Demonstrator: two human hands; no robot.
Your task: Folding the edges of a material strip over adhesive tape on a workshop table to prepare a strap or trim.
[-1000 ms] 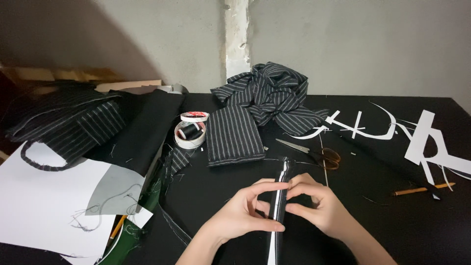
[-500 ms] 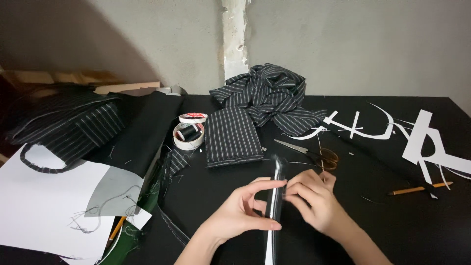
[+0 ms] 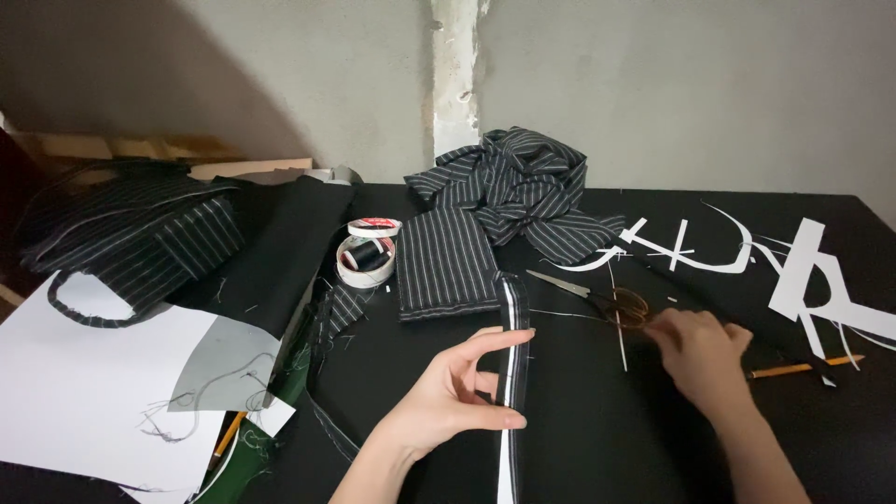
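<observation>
Both hands work apart: the left hand (image 3: 448, 397) pinches a narrow folded strip (image 3: 512, 373) of dark cloth with a white edge, flat on the black surface (image 3: 597, 439); the right hand (image 3: 702, 353) reaches, fingers loosely curled, beside the scissors (image 3: 607, 297). Best to keep the fold pinned firmly while taking them by the handles.

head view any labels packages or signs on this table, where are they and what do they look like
Tape roll: left of the folded striped cloth, round, white, with a black thread spool inside.
Round lid: just behind the roll, white with a red printed label, too small to read.
No screens, signs or boxed packages show.
</observation>
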